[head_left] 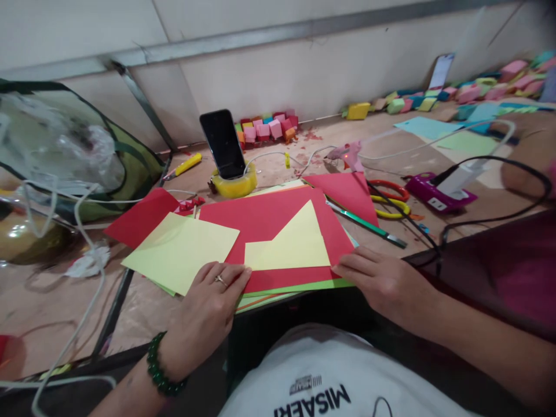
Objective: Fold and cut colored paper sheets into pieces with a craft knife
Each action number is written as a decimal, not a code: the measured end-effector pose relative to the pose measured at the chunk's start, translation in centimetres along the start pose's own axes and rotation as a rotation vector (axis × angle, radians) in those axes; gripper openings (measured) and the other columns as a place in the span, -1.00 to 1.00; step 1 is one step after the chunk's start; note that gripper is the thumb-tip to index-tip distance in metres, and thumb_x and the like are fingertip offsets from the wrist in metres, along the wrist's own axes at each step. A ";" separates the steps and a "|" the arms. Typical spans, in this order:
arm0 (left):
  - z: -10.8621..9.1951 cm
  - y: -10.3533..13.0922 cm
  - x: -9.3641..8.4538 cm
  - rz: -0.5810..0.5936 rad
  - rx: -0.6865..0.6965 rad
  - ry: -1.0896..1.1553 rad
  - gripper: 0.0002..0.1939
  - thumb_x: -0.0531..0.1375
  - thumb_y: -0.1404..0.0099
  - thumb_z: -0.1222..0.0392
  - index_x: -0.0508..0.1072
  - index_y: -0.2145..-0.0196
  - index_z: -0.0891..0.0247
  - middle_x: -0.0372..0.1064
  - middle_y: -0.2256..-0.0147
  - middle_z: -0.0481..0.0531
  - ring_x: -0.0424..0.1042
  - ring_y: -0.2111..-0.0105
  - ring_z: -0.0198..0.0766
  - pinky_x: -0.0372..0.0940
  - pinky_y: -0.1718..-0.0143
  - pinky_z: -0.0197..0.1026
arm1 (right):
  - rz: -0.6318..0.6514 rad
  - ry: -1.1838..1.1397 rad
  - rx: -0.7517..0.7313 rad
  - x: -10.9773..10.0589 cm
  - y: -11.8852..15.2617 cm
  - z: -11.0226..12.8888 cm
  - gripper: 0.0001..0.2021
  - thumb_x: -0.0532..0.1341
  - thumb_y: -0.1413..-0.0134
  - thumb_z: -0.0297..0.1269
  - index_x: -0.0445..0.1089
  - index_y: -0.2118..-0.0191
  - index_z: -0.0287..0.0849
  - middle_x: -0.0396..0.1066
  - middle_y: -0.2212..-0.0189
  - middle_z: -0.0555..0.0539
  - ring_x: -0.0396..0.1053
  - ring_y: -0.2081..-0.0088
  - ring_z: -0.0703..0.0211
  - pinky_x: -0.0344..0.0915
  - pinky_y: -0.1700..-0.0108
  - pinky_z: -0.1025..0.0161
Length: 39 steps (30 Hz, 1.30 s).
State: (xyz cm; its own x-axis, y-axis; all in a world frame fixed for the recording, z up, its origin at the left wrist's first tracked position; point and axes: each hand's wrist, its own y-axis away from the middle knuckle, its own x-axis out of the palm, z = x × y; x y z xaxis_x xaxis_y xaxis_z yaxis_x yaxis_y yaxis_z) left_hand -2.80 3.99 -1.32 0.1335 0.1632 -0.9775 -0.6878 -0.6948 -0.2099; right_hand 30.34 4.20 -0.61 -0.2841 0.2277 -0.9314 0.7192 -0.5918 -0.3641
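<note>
A pale yellow sheet of paper (299, 240), seemingly folded, with a straight bottom edge and a slanted top, lies on a red sheet (260, 217). My left hand (219, 295), with a ring and a green bead bracelet, has its fingers pressed together at the paper's lower left corner. At the lower right corner my right hand (386, 284) has its fingers closed on the edge; its thumb is mostly hidden. Another pale yellow sheet (182, 249) lies left, partly under my left hand. Green paper (304, 288) shows below the red sheet.
Beyond the papers are a phone (223, 145) on a yellow tape holder (234, 184), a pink glue gun (347, 155), scissors (393, 202), a green cutter (369, 226) and a yellow cutter (185, 167). A purple power strip (438, 194) with cables stands right. Paper cubes (269, 128) line the wall.
</note>
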 end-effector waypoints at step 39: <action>-4.0 -4.5 -1.7 -0.117 -0.060 -0.009 -0.71 0.03 -0.34 0.34 0.49 0.10 0.22 0.45 0.19 0.13 0.37 0.20 -0.06 0.24 0.15 0.00 | 0.058 0.203 0.693 -1.0 3.7 -5.4 -0.79 0.17 -0.23 -0.22 0.48 0.13 -0.19 0.48 0.17 -0.19 0.39 0.10 -0.07 0.31 0.24 0.13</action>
State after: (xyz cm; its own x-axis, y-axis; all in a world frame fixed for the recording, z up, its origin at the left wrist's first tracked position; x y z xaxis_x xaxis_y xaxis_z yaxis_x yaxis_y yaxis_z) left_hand 2.90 4.07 1.20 0.2034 0.2516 -0.9462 -0.6240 -0.7114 -0.3233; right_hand 36.73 5.93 -1.09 -0.0860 0.2803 -0.9561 0.1429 -0.9462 -0.2902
